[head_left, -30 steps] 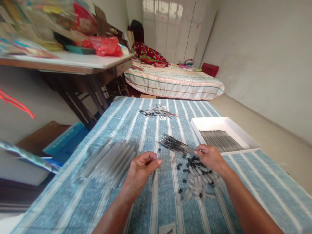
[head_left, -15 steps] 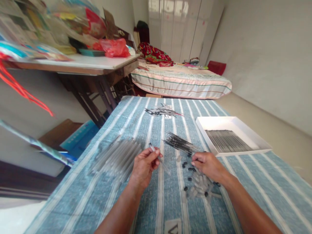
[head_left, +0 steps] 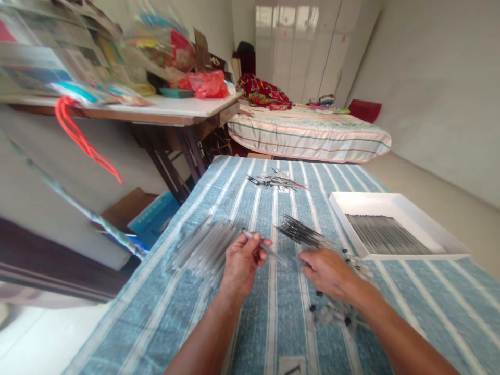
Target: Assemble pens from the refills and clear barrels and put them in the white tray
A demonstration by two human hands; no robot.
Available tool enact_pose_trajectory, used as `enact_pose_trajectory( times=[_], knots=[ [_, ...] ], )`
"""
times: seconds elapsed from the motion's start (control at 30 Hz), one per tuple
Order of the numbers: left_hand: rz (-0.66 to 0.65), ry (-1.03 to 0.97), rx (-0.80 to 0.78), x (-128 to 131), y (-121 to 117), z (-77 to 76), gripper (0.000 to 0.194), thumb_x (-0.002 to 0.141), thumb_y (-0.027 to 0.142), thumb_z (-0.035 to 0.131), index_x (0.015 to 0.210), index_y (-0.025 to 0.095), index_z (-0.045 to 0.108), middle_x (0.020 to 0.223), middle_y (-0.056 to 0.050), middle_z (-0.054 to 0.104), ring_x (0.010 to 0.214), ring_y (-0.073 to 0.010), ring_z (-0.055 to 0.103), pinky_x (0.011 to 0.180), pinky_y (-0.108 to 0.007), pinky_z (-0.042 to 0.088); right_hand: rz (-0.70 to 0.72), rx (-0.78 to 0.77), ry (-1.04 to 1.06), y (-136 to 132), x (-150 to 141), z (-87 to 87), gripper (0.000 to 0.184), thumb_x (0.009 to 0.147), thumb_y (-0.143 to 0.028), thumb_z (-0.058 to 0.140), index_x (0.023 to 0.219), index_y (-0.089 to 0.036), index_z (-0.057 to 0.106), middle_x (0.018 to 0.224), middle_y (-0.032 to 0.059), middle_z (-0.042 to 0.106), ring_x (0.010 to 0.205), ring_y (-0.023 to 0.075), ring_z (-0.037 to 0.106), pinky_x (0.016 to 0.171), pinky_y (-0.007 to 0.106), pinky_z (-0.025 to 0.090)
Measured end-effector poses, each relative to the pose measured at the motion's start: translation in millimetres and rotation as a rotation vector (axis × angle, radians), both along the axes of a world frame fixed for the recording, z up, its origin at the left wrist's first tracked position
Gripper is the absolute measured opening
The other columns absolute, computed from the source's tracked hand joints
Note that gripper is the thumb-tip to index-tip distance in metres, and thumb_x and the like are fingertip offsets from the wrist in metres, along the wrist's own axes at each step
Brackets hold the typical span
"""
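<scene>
My left hand (head_left: 242,263) is closed on a clear pen barrel (head_left: 278,258), which slants down to the right from the fingers. My right hand (head_left: 326,271) faces it with its fingertips pinched; whatever they hold is too blurred to name. Just beyond the right hand lies a bundle of dark pen refills (head_left: 302,230). Beneath and beside that hand are clear pen caps (head_left: 332,316) and small black plugs (head_left: 348,321), partly hidden by the wrist. A pile of clear pen barrels (head_left: 209,247) lies left of my left hand.
At the right stands a white open box (head_left: 433,237) with a row of assembled-looking pens (head_left: 385,234). More thin pen parts (head_left: 277,181) lie at the striped table's (head_left: 250,338) far end. A cluttered side table (head_left: 187,112) stands at the left, a bed (head_left: 312,130) behind.
The view has swung left, so everything sits further right. My right hand has moved left from over the caps and plugs, closer to the barrel in my left hand.
</scene>
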State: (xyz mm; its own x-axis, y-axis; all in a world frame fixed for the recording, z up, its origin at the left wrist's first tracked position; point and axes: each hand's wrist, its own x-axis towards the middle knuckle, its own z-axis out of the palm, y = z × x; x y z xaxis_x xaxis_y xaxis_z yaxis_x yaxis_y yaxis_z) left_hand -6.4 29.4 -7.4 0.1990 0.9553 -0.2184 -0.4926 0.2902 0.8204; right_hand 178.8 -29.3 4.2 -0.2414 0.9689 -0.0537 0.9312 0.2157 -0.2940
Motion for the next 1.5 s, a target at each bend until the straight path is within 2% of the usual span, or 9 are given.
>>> enact_pose_trajectory(
  times=[0.1,0.17,0.33,0.6,0.87,1.17,1.33,1.4,1.5],
  knots=[
    [0.011,0.015,0.041,0.6,-1.4,0.2,0.021,0.07,0.027,0.069,0.074,0.015,0.052,0.063,-0.002,0.068,0.04,-0.0052,0.049,0.04,-0.016,0.034,-0.011,-0.044,0.307,-14.1,-8.9,-3.4,0.019,0.077,-0.014,0.044,0.059,-0.017,0.047,0.052,-0.0052,0.039,0.05,0.0085,0.037,0.049,0.02,0.025],
    [0.008,0.033,0.06,1.4,-2.5,0.2,0.02,0.071,0.027,0.068,0.074,0.015,0.053,0.063,-0.001,0.067,0.04,-0.0054,0.049,0.04,-0.016,0.034,-0.057,-0.064,0.431,-18.4,-14.8,-8.1,0.018,0.075,-0.015,0.044,0.057,-0.017,0.044,0.051,-0.0063,0.033,0.049,0.0073,0.032,0.047,0.02,0.023],
    [-0.017,0.067,0.094,2.8,-5.1,-1.4,0.02,0.072,0.028,0.068,0.076,0.015,0.053,0.064,0.0,0.067,0.04,-0.0054,0.049,0.039,-0.016,0.034,-0.14,-0.096,0.537,-15.4,-22.0,-13.0,0.019,0.073,-0.018,0.045,0.055,-0.017,0.04,0.051,-0.0066,0.029,0.049,0.0067,0.028,0.046,0.02,0.021],
    [0.002,0.109,0.121,1.1,-5.3,-0.5,0.024,0.069,0.031,0.07,0.075,0.015,0.053,0.065,-0.001,0.067,0.04,-0.0056,0.049,0.039,-0.017,0.035,-0.119,-0.129,0.636,-18.6,-27.6,-7.4,0.021,0.079,-0.024,0.044,0.059,-0.019,0.039,0.05,-0.0069,0.032,0.047,0.0071,0.031,0.046,0.02,0.024],
    [-0.026,0.114,0.14,1.1,-6.5,1.5,0.022,0.071,0.03,0.068,0.074,0.015,0.052,0.063,0.0,0.067,0.039,-0.006,0.05,0.038,-0.017,0.036,-0.151,-0.073,0.728,-19.2,-36.8,-15.5,0.02,0.084,-0.024,0.042,0.065,-0.019,0.047,0.056,-0.0037,0.052,0.048,0.0085,0.048,0.048,0.019,0.034],
    [0.025,0.153,0.108,1.3,-4.0,1.7,0.02,0.069,0.028,0.068,0.071,0.015,0.053,0.058,0.0,0.066,0.036,-0.0068,0.049,0.035,-0.017,0.038,-0.186,0.047,0.715,-14.4,-49.8,-16.9,0.022,0.081,-0.02,0.044,0.059,-0.018,0.043,0.05,-0.005,0.044,0.048,0.0079,0.042,0.05,0.018,0.03],
    [0.023,0.212,0.115,0.3,-1.0,3.8,0.02,0.065,0.027,0.072,0.071,0.015,0.058,0.058,0.002,0.066,0.037,-0.0067,0.049,0.038,-0.017,0.039,-0.221,0.028,0.713,-9.9,-54.4,-19.2,0.024,0.077,-0.018,0.047,0.054,-0.018,0.039,0.047,-0.0066,0.034,0.045,0.0066,0.036,0.045,0.018,0.023],
    [0.035,0.218,0.11,0.1,2.5,4.3,0.023,0.06,0.028,0.075,0.071,0.015,0.06,0.057,0.002,0.066,0.037,-0.0066,0.049,0.038,-0.017,0.039,-0.226,0.008,0.692,-6.1,-52.1,-18.5,0.024,0.077,-0.019,0.047,0.054,-0.017,0.042,0.046,-0.0066,0.035,0.044,0.0063,0.037,0.043,0.017,0.022],
    [0.031,0.246,0.085,1.5,6.5,6.1,0.027,0.054,0.031,0.079,0.067,0.015,0.062,0.058,0.001,0.067,0.039,-0.0078,0.05,0.04,-0.018,0.041,-0.176,0.039,0.528,-0.4,-43.7,-9.1,0.024,0.08,-0.024,0.047,0.058,-0.017,0.051,0.048,-0.0052,0.043,0.045,0.0074,0.04,0.043,0.018,0.025]
  ],
)
